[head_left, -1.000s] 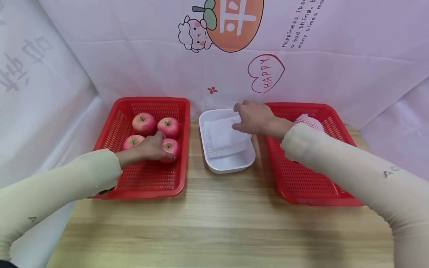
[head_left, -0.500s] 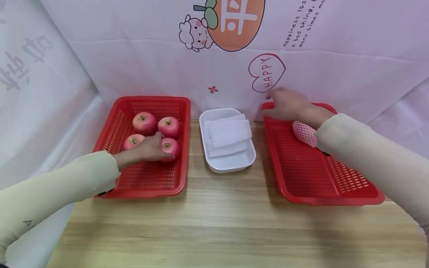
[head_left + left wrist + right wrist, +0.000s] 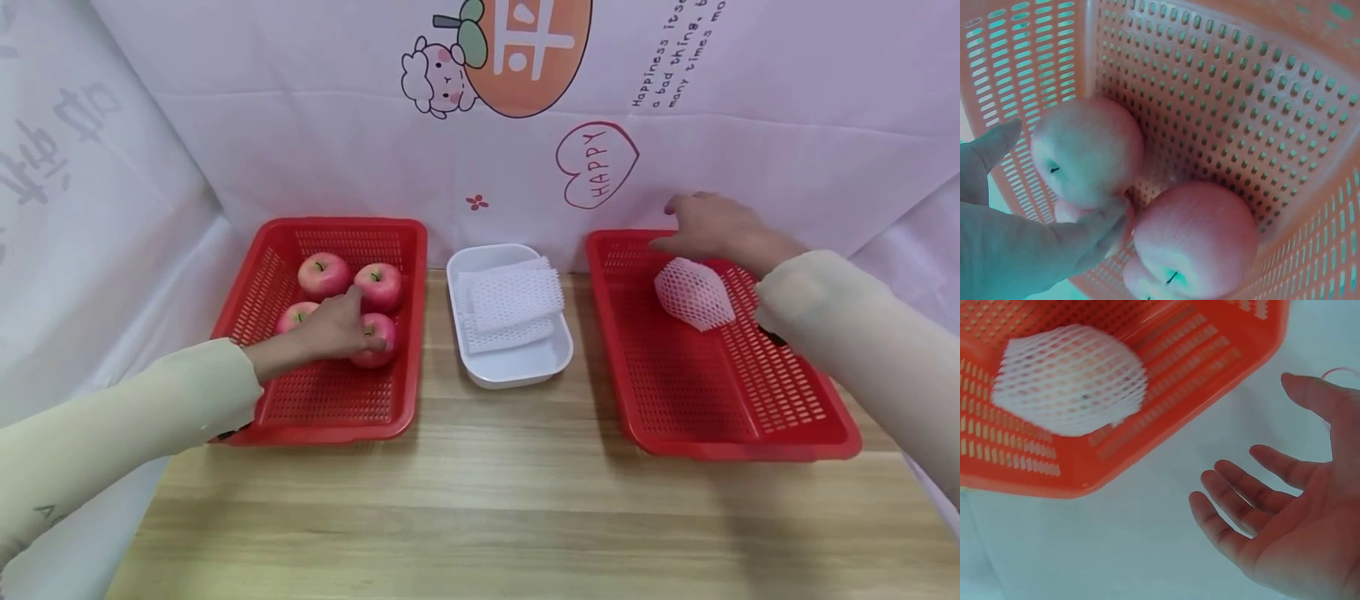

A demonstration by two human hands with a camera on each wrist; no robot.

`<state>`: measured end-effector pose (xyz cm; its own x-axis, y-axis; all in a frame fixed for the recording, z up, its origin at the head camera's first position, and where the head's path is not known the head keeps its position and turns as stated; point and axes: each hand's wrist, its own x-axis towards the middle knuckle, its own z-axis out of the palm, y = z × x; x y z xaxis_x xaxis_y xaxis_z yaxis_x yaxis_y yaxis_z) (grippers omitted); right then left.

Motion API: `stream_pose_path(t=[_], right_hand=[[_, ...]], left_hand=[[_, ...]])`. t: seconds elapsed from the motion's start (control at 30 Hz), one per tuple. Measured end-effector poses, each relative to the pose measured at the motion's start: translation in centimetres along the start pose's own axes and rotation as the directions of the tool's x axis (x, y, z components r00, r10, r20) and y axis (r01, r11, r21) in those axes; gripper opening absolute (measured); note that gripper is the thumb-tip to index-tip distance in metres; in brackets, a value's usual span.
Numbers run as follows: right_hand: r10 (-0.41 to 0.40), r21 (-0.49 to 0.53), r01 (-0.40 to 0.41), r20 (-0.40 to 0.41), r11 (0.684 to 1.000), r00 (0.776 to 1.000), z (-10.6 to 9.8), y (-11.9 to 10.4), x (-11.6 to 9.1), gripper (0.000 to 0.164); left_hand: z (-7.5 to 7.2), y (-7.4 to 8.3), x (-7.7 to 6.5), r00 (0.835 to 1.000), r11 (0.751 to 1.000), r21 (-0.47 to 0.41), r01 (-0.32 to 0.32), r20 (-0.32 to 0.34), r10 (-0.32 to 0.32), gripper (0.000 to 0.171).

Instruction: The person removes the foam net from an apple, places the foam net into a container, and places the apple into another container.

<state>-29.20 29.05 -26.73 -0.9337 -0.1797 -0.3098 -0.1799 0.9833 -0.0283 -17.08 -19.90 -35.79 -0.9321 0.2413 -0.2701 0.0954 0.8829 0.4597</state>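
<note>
My left hand spans the front right apple in the left red basket. In the left wrist view its extended fingers lie along one side of that apple, while the thumb stands slightly off the other side. Three more apples sit close by, one at the back left. My right hand hovers over the back rim of the right red basket, fingers spread and holding nothing. Below it lies a round fruit in a white foam net, its surface mostly covered by the mesh.
Between the baskets stands a white plastic tray with flat foam nets stacked in it. Wooden tabletop runs along the front. A white printed cloth hangs right behind the baskets and at both sides.
My right hand has moved right, from over the white tray to the right basket's back rim, uncovering the netted fruit. My left hand has shifted slightly, and the apple beside it has tilted left.
</note>
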Motion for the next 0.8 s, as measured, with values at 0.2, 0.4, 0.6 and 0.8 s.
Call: stream_pose_path(t=[0.2, 0.4, 0.6, 0.8], right_hand=[[0.013, 0.008, -0.014, 0.060, 1.000, 0.998, 0.7, 2.5, 0.0, 0.086], [0.007, 0.015, -0.008, 0.101, 1.000, 0.995, 1.8, 4.3, 0.1, 0.083], [-0.011, 0.006, 0.010, 0.095, 1.000, 0.995, 3.2, 5.9, 0.5, 0.074], [-0.024, 0.046, 0.019, 0.101, 0.999, 0.995, 5.3, 6.5, 0.8, 0.085]], left_hand=[[-1.1, 0.1, -0.5, 1.000, 1.000, -0.029, -0.011, -0.029, 0.010, 0.089], [-2.4, 0.9, -1.2, 0.998, 0.995, -0.086, -0.039, -0.052, 0.034, 0.094], [-3.2, 1.9, -2.1, 0.998, 0.995, -0.090, -0.038, -0.060, 0.033, 0.099], [-3.4, 2.7, -2.9, 0.996, 0.992, -0.114, -0.050, -0.077, 0.042, 0.098]])
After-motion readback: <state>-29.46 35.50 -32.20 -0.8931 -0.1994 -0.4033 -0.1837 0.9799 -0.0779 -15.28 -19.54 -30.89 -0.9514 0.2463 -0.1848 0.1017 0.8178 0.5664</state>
